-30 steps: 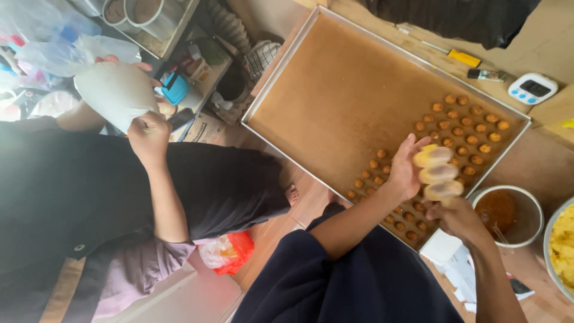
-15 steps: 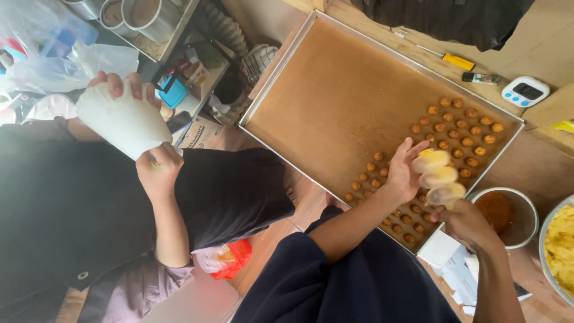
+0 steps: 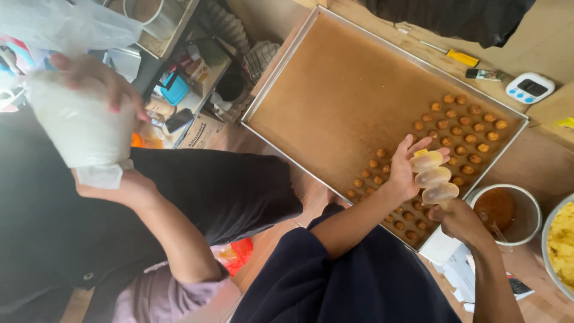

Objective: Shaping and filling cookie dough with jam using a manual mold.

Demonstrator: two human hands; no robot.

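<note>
A large metal baking tray [image 3: 263, 101] with a brown liner holds rows of small round golden dough pieces [image 3: 463, 128] at its right end. My right hand [image 3: 457, 218] grips the handle end of a pale yellow mould [image 3: 433, 176] with three oval cups, held over the tray's near edge. My left hand [image 3: 405, 170] is beside it, fingers spread, fingertips against the mould's top cup. Both my arms are in dark blue sleeves.
On the left, another person in black holds a white piping bag [image 3: 81, 128] with both hands. A bowl of brown liquid [image 3: 508, 209] and a bowl of yellow dough [image 3: 562, 239] stand right of the tray. A white timer [image 3: 529, 88] and a yellow-handled screwdriver [image 3: 460, 58] lie behind it.
The other person's piping bag has dropped lower, and their upper hand now squeezes its top. My hands with the mould have stayed at the tray's near edge.
</note>
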